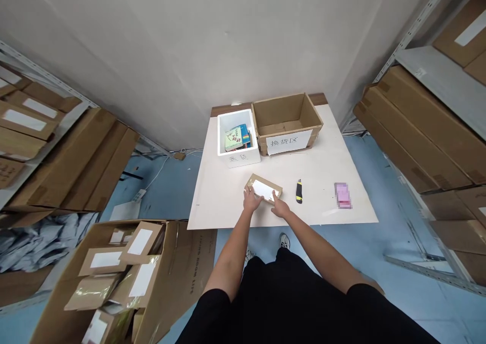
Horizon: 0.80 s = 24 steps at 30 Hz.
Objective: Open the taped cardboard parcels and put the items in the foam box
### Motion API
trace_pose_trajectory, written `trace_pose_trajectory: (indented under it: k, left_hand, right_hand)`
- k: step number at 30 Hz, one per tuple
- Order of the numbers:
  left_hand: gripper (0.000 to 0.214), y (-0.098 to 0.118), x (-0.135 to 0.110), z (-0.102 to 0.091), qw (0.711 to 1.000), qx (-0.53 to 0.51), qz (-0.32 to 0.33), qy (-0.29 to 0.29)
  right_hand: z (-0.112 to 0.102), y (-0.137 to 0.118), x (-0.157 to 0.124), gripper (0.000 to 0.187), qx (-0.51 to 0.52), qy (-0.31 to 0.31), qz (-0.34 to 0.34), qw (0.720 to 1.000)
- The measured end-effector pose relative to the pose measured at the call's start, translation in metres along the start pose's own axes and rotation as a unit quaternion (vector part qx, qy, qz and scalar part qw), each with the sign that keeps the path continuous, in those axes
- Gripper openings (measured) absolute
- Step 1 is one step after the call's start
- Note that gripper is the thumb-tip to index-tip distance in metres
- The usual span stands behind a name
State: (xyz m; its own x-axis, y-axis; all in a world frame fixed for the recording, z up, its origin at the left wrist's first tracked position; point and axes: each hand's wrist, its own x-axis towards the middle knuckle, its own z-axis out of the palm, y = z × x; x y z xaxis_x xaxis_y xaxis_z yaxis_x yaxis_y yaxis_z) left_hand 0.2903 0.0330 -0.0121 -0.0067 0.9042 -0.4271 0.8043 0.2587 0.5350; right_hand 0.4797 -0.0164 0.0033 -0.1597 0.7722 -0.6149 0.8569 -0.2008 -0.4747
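A small cardboard box (pixel 266 189) with a white label on top is between my two hands, low over the near middle of the table. My left hand (pixel 251 200) grips its left near side, and my right hand (pixel 280 206) has hold of its right near corner. To the right of that box lies a black and yellow utility knife (pixel 299 191) on the white tabletop (pixel 224 197). Whether the box rests on the table or is slightly raised, I cannot tell.
Behind the hands stand a white foam box (pixel 239 158) holding several books (pixel 235 137) and an open cardboard carton (pixel 261 142). A blurred pink item (pixel 342 196) lies at the right. A large carton (pixel 172 268) of parcels stands at the lower left. Loaded shelves flank both sides.
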Motion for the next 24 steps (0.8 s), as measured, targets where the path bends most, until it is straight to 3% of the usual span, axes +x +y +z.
trace_pose_trajectory:
  k: [3,6,8,10,13,16,20,24]
  left_hand:
    - [0.131,0.003,0.008,-0.002,0.998,0.036,0.014,-0.049]
    - [0.137,0.002,0.023,-0.022,0.991,0.094,0.031,-0.085]
    - [0.136,0.0,0.034,-0.039,0.982,0.147,0.043,-0.112]
    - [0.134,0.001,0.044,-0.055,0.968,0.2,0.048,-0.141]
    - [0.13,0.008,0.055,-0.07,0.947,0.267,0.061,-0.169]
    - [0.13,0.016,0.061,-0.073,0.934,0.3,0.071,-0.183]
    - [0.134,0.017,0.063,-0.072,0.93,0.303,0.061,-0.197]
    - [0.131,0.013,0.062,-0.071,0.935,0.289,0.057,-0.198]
  right_hand:
    - [0.0,-0.008,0.001,0.12,0.006,-0.028,-0.011,1.0]
    - [0.0,-0.013,0.0,0.126,0.041,-0.062,-0.053,0.996]
    - [-0.003,-0.012,-0.002,0.116,0.041,-0.056,-0.078,0.995]
    - [-0.011,-0.009,-0.005,0.096,0.017,-0.005,-0.079,0.997]
    - [-0.034,0.003,-0.009,0.075,-0.034,0.118,-0.055,0.991]
    - [-0.063,0.024,-0.009,0.078,-0.083,0.185,-0.023,0.979]
    - [-0.083,0.065,0.0,0.079,-0.097,0.18,0.052,0.977]
    - [-0.068,0.099,0.025,0.072,-0.034,0.123,0.147,0.981]
